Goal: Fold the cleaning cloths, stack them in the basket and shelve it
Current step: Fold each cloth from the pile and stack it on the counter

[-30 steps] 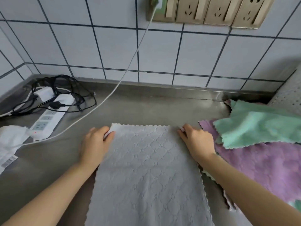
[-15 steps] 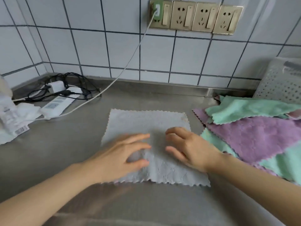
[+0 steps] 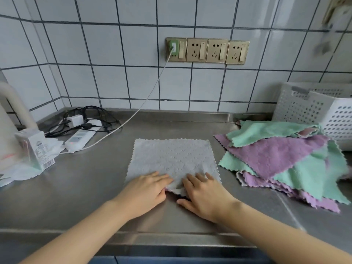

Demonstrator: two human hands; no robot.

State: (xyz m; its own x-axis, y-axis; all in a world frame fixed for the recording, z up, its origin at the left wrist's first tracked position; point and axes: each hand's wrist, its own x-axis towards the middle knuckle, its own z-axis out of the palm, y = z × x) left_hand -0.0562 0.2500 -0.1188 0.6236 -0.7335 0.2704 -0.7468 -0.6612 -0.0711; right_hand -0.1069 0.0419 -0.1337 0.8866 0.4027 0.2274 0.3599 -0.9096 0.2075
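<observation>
A grey cleaning cloth (image 3: 171, 159) lies flat on the steel counter (image 3: 76, 187), folded into a rough square. My left hand (image 3: 144, 191) and my right hand (image 3: 205, 195) rest side by side on its near edge, fingers on top and thumbs at the hem, which is bunched and slightly lifted between them. A loose pile of green and purple cloths (image 3: 285, 159) lies to the right. Behind that pile stands the white perforated basket (image 3: 323, 111), against the wall.
A white power strip (image 3: 80, 136) with tangled black cables and a charger sits at the back left. A white cord runs up to the wall sockets (image 3: 207, 50). A small carton (image 3: 36, 149) and a pale kettle (image 3: 7, 130) stand at far left.
The long grey cloth is now folded in half. My hands moved from its far corners to the middle, then to its near edge. The camera has tilted up.
</observation>
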